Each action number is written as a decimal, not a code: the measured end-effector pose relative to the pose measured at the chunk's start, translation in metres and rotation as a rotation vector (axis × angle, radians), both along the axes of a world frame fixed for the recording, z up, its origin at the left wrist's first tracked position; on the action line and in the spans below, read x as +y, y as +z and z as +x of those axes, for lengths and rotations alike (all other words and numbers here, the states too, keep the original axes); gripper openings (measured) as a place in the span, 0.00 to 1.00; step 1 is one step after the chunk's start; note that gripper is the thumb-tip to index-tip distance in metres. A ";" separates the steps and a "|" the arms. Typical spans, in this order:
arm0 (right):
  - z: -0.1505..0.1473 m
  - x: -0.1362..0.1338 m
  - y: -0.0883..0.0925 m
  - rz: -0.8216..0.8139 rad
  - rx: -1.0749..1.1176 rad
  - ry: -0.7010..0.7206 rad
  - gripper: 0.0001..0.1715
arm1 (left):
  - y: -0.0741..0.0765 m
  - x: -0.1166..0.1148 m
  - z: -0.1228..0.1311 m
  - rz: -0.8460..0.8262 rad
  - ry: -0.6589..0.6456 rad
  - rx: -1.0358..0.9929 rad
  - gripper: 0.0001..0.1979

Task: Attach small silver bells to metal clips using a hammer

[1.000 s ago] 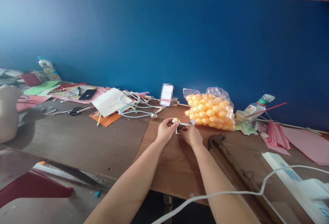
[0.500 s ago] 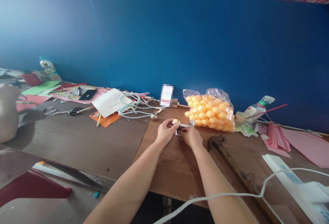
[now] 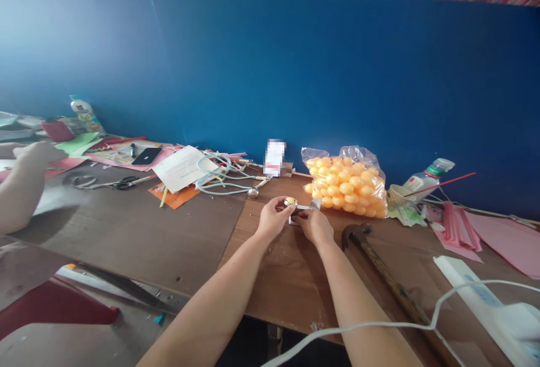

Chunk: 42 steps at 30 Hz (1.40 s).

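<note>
At the middle of the table, the fingers of my left hand (image 3: 270, 218) pinch a shiny silver ball (image 3: 290, 202) with a yellowish top. Close beside it, my right hand (image 3: 315, 225) is closed on a small white and dark thing with a grey tab; its kind is hard to make out. The two hands nearly meet, and the fingers partly hide what they hold. A similar silver ball (image 3: 253, 193) lies to the left, near the end of a pale blue cord (image 3: 225, 189).
A clear bag of orange balls (image 3: 348, 184) stands behind my hands. To the right lie a hammer (image 3: 383, 268), a white power strip (image 3: 468, 288) with its cable, and a tilted bottle (image 3: 426, 180). Scissors (image 3: 124, 182), papers and another person's arm (image 3: 25, 193) are on the left.
My hands keep nearly the same hold and place. At the far left, the other person's arm has shifted and their hand now shows. The whole view has moved slightly.
</note>
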State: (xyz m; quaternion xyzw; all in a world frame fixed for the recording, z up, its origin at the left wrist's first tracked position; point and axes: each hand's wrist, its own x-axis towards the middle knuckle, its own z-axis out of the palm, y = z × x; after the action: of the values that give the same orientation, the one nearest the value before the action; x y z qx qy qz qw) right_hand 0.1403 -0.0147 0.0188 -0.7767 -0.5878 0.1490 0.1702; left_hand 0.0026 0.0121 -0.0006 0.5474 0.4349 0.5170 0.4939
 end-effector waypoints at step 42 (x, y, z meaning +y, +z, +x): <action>0.005 -0.004 -0.008 0.057 0.019 0.017 0.13 | 0.001 -0.003 0.001 0.019 0.011 0.085 0.17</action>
State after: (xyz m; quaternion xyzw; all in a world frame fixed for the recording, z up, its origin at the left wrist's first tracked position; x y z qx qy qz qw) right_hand 0.1448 -0.0184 0.0112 -0.7653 -0.5966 0.1409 0.1964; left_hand 0.0036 0.0087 0.0008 0.5711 0.4534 0.5000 0.4673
